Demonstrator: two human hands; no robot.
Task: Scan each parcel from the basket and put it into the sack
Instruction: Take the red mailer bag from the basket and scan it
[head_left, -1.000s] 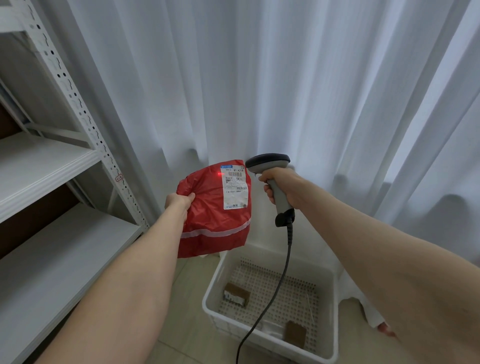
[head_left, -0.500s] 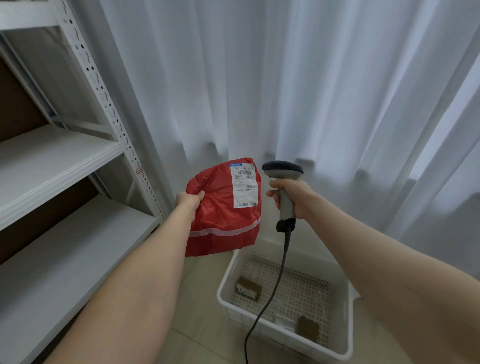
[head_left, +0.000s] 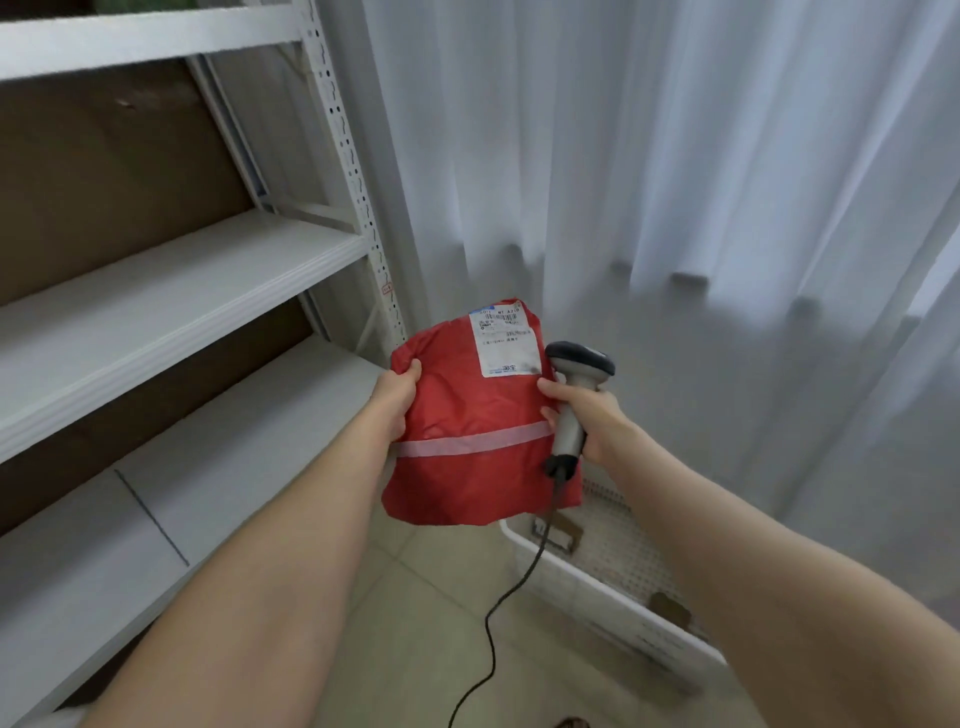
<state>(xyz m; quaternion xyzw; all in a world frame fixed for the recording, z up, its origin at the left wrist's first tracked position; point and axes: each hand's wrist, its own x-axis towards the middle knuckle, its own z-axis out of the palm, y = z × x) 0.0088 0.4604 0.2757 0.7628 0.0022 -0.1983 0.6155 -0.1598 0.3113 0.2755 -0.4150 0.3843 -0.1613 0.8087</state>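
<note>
Now the left hand (head_left: 397, 397) is gripping the red parcel (head_left: 467, 467) by its left edge, and the right hand (head_left: 592, 421) is gripping the scanner (head_left: 582, 361) just beside the parcel's right edge. The parcel is hanging long-way down between them. No sack is showing.

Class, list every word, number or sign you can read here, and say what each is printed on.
"M7", in the top row of the white label on the red parcel; the codes beside it are blurred.
"淘宝", seemingly, at the label's bottom edge.
Label's middle lines: too blurred to read.
Too small to read: the small red tag on the shelf post.
</note>
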